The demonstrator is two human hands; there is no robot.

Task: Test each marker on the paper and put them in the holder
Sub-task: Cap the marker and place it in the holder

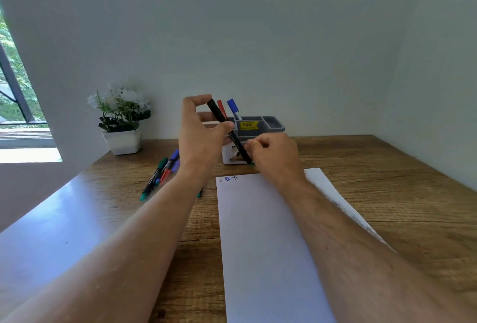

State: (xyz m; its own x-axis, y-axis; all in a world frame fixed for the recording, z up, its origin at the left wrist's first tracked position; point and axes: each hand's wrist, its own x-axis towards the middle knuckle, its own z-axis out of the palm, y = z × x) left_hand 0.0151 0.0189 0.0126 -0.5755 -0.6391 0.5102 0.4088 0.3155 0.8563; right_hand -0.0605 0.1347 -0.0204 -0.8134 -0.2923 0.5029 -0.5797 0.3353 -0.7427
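My left hand (204,134) pinches the upper part of a black marker (223,121) that slants down to the right, just in front of the grey holder (268,125). My right hand (273,155) is curled round the marker's lower end, where a bit of green shows. A red marker (221,107) and a blue marker (233,108) stand in the holder. The white paper (268,232) lies below both hands, with small blue and faint scribbles at its top left corner (229,179). Several more markers (161,173) lie on the table to the left.
A white pot of white flowers (121,121) stands at the back left of the wooden table (387,193). A window is at the far left. The wall rises close behind the holder. Another marker's green end (199,194) peeks out under my left forearm.
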